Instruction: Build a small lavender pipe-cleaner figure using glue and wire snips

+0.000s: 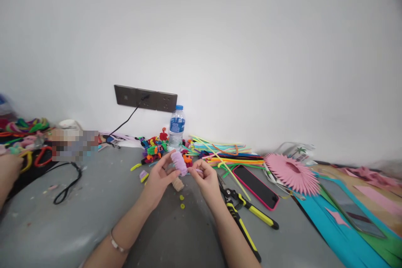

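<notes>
A fuzzy lilac coil [179, 163] is pinched between the thumb and fingers of my left hand [159, 182]. My right hand [205, 180], fingers pressed together, grips the thin lilac stem end that leaves the coil on its right side. Just below the coil, a beige fuzzy piece [178, 184] lies on the grey table [176, 238]. Two small yellow-green rings [182, 206] rest nearer to me. A small lilac and yellow piece [143, 176] lies left of my left hand.
Behind my hands are a water bottle [177, 127], colourful fuzzy figures [154, 149] and loose pipe cleaners [232, 160]. To the right lie yellow-black pliers [240, 205], a phone [256, 187] and a pink pleated paper disc [292, 174]. Another person's hand [9, 171] is at far left.
</notes>
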`<control>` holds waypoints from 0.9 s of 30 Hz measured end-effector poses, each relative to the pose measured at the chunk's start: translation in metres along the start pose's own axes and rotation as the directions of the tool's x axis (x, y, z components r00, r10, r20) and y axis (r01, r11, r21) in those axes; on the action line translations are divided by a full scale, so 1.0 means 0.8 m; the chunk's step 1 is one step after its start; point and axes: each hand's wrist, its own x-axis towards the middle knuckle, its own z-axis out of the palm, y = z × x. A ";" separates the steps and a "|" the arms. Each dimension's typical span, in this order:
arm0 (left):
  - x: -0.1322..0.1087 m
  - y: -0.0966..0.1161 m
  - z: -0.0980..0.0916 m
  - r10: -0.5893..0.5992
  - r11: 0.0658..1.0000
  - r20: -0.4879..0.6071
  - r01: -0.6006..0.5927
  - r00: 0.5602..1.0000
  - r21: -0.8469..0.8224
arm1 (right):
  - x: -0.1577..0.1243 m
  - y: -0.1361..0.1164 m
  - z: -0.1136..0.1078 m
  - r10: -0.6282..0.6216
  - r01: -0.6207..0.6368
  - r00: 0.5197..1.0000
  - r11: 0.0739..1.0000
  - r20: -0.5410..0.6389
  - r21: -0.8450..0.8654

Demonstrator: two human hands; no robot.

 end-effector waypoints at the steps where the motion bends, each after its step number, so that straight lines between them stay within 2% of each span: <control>1: 0.000 0.000 0.000 0.004 1.000 0.006 -0.004 1.000 0.005 | 0.000 0.000 0.000 -0.002 0.002 1.000 1.000 0.000 -0.005; 13: 0.002 -0.008 -0.006 0.028 0.998 0.030 -0.030 0.999 0.061 | -0.002 0.001 -0.002 -0.012 0.012 1.000 1.000 0.007 -0.013; 27: 0.003 -0.009 -0.008 0.046 0.996 0.007 -0.046 0.999 0.082 | -0.001 0.003 -0.001 -0.018 0.018 0.999 1.000 0.032 -0.020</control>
